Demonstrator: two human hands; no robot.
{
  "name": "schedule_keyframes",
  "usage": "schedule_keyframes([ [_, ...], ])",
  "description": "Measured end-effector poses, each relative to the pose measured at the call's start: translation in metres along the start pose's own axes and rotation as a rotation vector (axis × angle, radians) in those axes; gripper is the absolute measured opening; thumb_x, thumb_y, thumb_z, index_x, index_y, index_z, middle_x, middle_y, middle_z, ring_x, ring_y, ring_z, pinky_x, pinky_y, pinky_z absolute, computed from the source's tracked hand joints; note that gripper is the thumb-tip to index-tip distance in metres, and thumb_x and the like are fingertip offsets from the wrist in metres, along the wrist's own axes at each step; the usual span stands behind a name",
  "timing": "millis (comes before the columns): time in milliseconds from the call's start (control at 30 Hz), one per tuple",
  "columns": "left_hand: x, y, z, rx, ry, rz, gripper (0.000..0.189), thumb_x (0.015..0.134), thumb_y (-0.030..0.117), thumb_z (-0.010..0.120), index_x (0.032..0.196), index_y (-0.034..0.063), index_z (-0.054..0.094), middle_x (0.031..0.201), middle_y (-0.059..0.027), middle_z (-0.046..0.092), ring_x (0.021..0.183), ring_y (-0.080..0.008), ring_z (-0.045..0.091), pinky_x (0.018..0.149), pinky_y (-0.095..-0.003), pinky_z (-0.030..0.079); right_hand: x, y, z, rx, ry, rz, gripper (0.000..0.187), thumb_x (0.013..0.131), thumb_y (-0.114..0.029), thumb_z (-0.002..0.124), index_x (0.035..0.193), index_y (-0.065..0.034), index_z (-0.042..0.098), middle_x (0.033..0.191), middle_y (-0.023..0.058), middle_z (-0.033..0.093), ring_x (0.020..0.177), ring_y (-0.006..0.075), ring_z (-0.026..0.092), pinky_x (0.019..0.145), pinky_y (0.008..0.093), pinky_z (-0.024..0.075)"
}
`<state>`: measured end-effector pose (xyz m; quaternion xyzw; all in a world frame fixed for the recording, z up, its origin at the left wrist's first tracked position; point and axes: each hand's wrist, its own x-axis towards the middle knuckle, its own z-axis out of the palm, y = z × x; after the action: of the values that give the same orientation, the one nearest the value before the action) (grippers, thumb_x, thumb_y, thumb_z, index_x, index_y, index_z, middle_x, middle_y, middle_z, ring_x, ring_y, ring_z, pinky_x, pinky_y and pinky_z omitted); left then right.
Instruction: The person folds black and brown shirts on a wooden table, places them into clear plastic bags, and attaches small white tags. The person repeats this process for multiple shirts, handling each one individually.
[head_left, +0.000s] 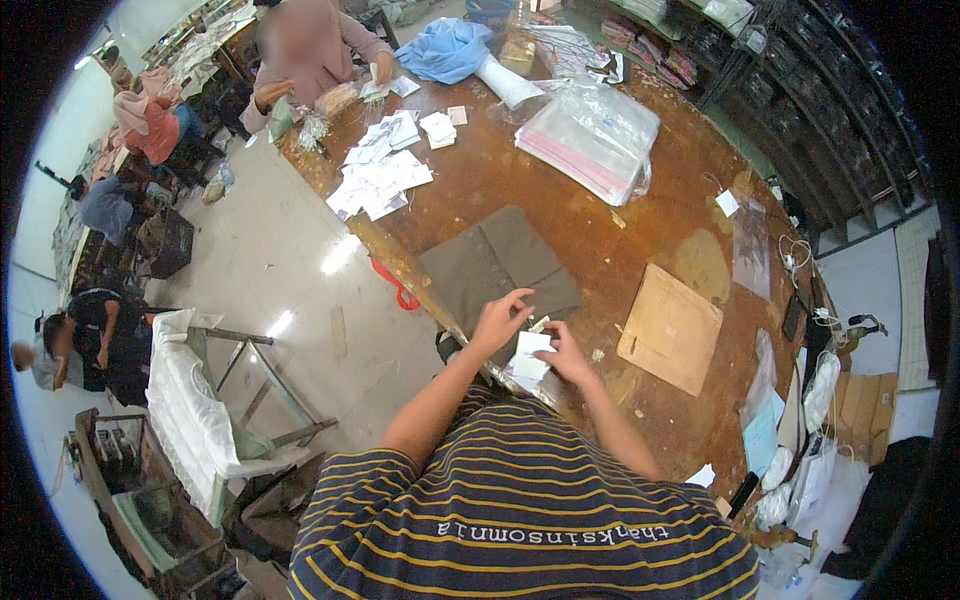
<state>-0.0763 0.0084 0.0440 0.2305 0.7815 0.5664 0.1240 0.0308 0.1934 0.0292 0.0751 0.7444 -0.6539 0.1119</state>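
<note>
A folded dark olive garment (499, 262) with a buttoned front lies on the wooden table at its near-left edge. My left hand (501, 324) is over the garment's lower part, with thumb and forefinger bent towards each other; whether a thin string is between them is too small to tell. My right hand (568, 355) grips a white card tag (531, 355) by its right side, at the garment's near end. Just above that tag shows a small pale strip (538, 325). More white pieces lie under the tag, partly hidden.
Loose white tags (379, 184) lie in a heap at the far left of the table (585, 247). Clear plastic bags (589, 139) are stacked at the far side. A brown cardboard piece (671, 328) lies to the right. Across the table a person (315, 60) handles tags.
</note>
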Motion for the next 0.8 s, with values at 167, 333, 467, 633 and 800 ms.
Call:
schedule_keyframes([
  [167, -0.014, -0.036, -0.019, 0.517, -0.057, 0.094, 0.028, 0.088, 0.015, 0.059, 0.116, 0.0103, 0.062, 0.111, -0.0104, 0.065, 0.107, -0.0309, 0.058, 0.097, -0.0456, 0.041, 0.000, -0.058, -0.025, 0.610, 0.274, 0.461, 0.057, 0.091, -0.017, 0.062, 0.141, -0.0066, 0.036, 0.113, 0.0197, 0.062, 0.080, 0.0252, 0.070, 0.067, 0.0384, 0.0616],
  [333, -0.035, -0.060, -0.047, 0.355, 0.543, -0.120, 0.032, 0.087, 0.018, 0.061, 0.114, 0.0010, 0.060, 0.112, -0.0179, 0.058, 0.105, -0.0367, 0.055, 0.092, -0.0465, 0.042, 0.035, -0.079, -0.021, 0.508, 0.183, 0.234, 0.064, 0.096, -0.039, 0.056, 0.148, -0.0114, 0.030, 0.107, 0.0151, 0.067, 0.083, 0.0236, 0.068, 0.068, 0.0360, 0.0569],
  [467, -0.053, -0.055, -0.046, 0.285, 0.571, -0.541, 0.044, 0.086, 0.029, 0.067, 0.113, -0.0054, 0.058, 0.116, -0.0251, 0.053, 0.108, -0.0393, 0.052, 0.093, -0.0462, 0.042, 0.091, -0.045, -0.030, -0.214, 0.320, 0.157, 0.068, 0.094, -0.035, 0.060, 0.147, -0.0060, 0.030, 0.114, 0.0158, 0.064, 0.094, 0.0294, 0.066, 0.079, 0.0347, 0.0532],
  [633, -0.065, -0.052, -0.026, 0.242, 0.316, -0.646, 0.068, 0.081, 0.039, 0.075, 0.120, -0.0106, 0.049, 0.117, -0.0278, 0.052, 0.111, -0.0402, 0.051, 0.096, -0.0457, 0.042, 0.171, -0.037, -0.035, -0.622, 0.405, -0.106, 0.082, 0.080, -0.024, 0.073, 0.148, -0.0087, 0.029, 0.124, 0.0261, 0.056, 0.111, 0.0353, 0.058, 0.097, 0.0421, 0.0443],
  [800, -0.019, -0.047, -0.077, -0.132, 0.164, -0.604, 0.077, 0.077, 0.026, 0.077, 0.132, -0.0089, 0.037, 0.122, -0.0281, 0.055, 0.118, -0.0392, 0.054, 0.096, -0.0430, 0.045, 0.130, -0.045, -0.035, -0.204, 0.094, -0.094, 0.085, 0.078, -0.006, 0.070, 0.151, -0.0111, 0.026, 0.146, 0.0202, 0.042, 0.138, 0.0300, 0.037, 0.112, 0.0410, 0.0324],
])
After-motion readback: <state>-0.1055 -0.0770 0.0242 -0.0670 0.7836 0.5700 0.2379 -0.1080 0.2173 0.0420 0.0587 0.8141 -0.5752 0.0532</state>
